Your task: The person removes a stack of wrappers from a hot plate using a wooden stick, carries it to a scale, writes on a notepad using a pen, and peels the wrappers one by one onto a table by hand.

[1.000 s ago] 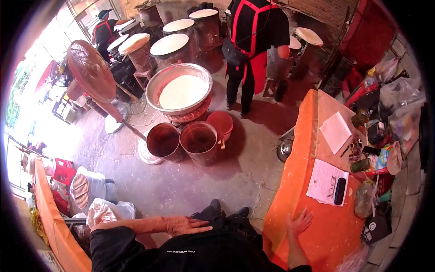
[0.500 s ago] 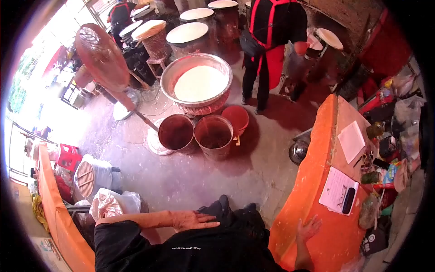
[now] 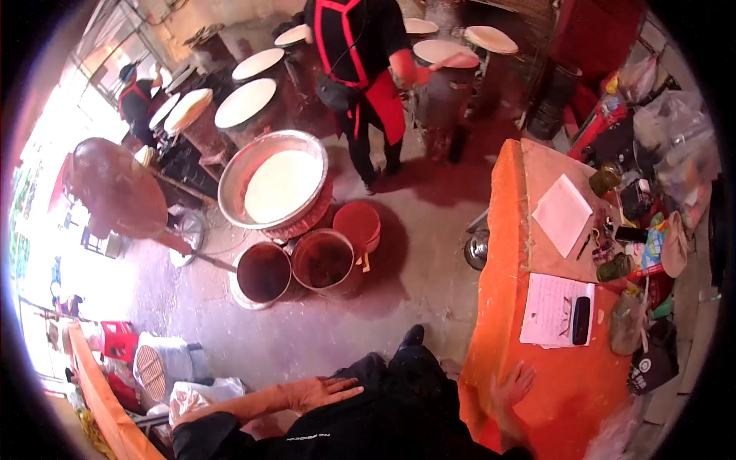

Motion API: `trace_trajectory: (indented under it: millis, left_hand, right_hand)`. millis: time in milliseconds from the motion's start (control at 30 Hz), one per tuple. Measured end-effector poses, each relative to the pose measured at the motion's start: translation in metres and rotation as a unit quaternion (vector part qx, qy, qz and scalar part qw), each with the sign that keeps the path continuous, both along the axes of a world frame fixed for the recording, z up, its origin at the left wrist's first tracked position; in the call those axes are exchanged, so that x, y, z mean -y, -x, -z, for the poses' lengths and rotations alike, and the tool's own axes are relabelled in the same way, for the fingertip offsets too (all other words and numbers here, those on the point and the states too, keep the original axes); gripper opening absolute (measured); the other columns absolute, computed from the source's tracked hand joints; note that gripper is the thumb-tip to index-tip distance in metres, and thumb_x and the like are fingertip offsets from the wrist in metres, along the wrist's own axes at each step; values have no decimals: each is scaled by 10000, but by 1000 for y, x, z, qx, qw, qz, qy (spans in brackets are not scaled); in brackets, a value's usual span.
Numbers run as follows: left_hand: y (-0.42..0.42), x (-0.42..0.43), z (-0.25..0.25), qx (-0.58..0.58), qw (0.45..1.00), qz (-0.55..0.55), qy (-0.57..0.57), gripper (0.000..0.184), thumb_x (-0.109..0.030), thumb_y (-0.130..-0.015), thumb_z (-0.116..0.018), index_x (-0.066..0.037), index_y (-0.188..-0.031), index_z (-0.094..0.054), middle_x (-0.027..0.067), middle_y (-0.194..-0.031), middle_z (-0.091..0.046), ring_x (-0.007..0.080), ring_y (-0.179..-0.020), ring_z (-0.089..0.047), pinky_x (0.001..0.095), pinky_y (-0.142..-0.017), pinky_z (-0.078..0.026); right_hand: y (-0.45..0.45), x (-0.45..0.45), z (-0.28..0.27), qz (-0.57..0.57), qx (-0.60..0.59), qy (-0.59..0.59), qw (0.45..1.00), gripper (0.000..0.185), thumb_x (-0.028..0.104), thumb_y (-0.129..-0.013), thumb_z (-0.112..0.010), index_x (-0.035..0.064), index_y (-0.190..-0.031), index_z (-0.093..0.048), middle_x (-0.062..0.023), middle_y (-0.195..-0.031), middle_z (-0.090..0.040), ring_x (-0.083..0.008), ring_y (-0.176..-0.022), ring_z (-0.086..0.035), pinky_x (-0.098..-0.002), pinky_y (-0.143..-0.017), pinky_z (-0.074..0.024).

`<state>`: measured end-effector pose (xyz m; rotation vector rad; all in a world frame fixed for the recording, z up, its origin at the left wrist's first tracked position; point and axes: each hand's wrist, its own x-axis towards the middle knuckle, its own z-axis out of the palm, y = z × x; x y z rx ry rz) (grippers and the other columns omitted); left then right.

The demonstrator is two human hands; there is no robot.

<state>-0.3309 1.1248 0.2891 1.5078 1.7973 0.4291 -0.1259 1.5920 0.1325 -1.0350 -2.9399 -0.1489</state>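
The largest thing within my reach is the long table with a bright orange cover point(image 3: 567, 391), and my right hand point(image 3: 515, 386) lies on its near part. Ahead and to the left of that hand, well apart, stands a person in black clothes with a red apron point(image 3: 360, 54), facing partly away. Well ahead of my left hand point(image 3: 316, 392), and further to its left, is a big round fan point(image 3: 115, 188). Beyond are several dark drums with pale round tops point(image 3: 245, 103). Straight ahead of my left hand, on the far side of the floor, sits a wide round metal basin point(image 3: 234, 180) with smooth creamy-white contents. Nearer than the basin are two brown round buckets point(image 3: 337, 286), touching or nearly so, and just right of them a smaller red round bucket point(image 3: 373, 239). My left hand is flat, fingers stretched out close together, laid across my black clothing point(image 3: 383, 406) and gripping nothing. My right hand is loosely spread on the orange, also holding nothing. Just ahead and to the right of it lies an open white paper notebook with handwriting point(image 3: 544, 307); a black oblong case point(image 3: 583, 320) rests on the notebook's right side. Smallest is a thin dark pen point(image 3: 584, 245), farther ahead.
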Motion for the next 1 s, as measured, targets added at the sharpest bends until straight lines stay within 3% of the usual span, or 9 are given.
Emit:
trace_trajectory:
  millis: [100, 233, 300, 533, 600, 700, 767, 933, 1000]
  left_hand:
    - [15, -25, -4, 10, 1000, 20, 13, 972, -168, -731, -608, -94, -1498, -16, 306, -1448, -271, 421, -1250, -451, 410, -1022, -419]
    - [34, -52, -5, -1, 998, 49, 43, 969, -175, -734, -602, -96, -1499, -13, 312, -1450, -266, 418, -1242, -461, 414, -1017, -423]
    - [43, -64, -5, -12, 998, 57, 14, 1047, -31, -664, -636, -78, -1504, -12, 266, -1512, -173, 409, -1191, -507, 405, -925, -499]
    - [78, -91, -12, 2, 996, 91, 21, 1033, -43, -683, -642, -54, -1497, -6, 278, -1502, -190, 407, -1209, -492, 400, -923, -500]
    - [89, -93, -9, 4, 990, 116, 78, 1024, -61, -693, -645, -47, -1495, -8, 287, -1497, -191, 407, -1220, -482, 403, -947, -485]
    - [109, -93, 0, -1, 994, 109, 9, 1109, -170, -624, -680, -68, -1497, -4, 331, -1440, -275, 422, -1158, -527, 398, -955, -463]
    - [125, -93, 4, 17, 994, 107, 4, 1093, -159, -630, -669, -65, -1496, -8, 329, -1439, -278, 421, -1148, -534, 397, -949, -467]
    - [178, -94, 10, 29, 994, 96, -31, 1057, -140, -646, -647, -61, -1497, -25, 322, -1436, -287, 416, -1138, -540, 392, -936, -476]
    - [202, -99, 1, 16, 990, 139, 20, 1070, -106, -639, -679, -40, -1496, -41, 299, -1470, -244, 404, -1157, -525, 403, -951, -474]
  right_hand:
    - [4, 3, -15, -42, -49, -29, 997, 861, 515, -801, -586, 33, -1448, -285, -310, -1488, -194, -477, -1371, -210, -598, -1063, -229]
    - [5, -3, -6, -45, -80, -48, 995, 835, 573, -833, -498, 24, -1433, -312, -297, -1488, -215, -479, -1361, -236, -599, -1061, -235]
    - [6, -5, -3, -47, -82, -48, 994, 828, 616, -854, -420, 15, -1417, -337, -299, -1478, -239, -491, -1348, -254, -607, -1063, -227]
    - [5, -8, -16, -42, -5, -8, 999, 751, 563, -903, -393, -11, -1386, -373, -319, -1454, -267, -488, -1342, -272, -620, -1055, -247]
    - [8, -10, -10, -63, 19, -90, 994, 868, 622, -834, -470, -1, -1418, -316, -347, -1450, -231, -509, -1345, -219, -589, -1077, -217]
    - [11, -13, -39, -135, 22, -66, 988, 606, 433, -961, -378, -47, -1328, -426, -336, -1398, -345, -509, -1287, -352, -608, -1026, -327]
    - [19, -5, -35, -83, -85, -59, 991, 663, 509, -878, -511, 7, -1309, -465, -298, -1327, -444, -455, -1246, -403, -539, -1016, -331]
    - [69, -5, -79, -116, -124, 52, 984, 487, 400, -875, -548, 16, -1173, -517, -245, -1163, -492, -424, -1091, -453, -516, -910, -367]
    - [100, -5, -101, -135, -126, 108, 977, 417, 356, -873, -563, 19, -1119, -538, -224, -1097, -512, -412, -1029, -474, -507, -868, -381]
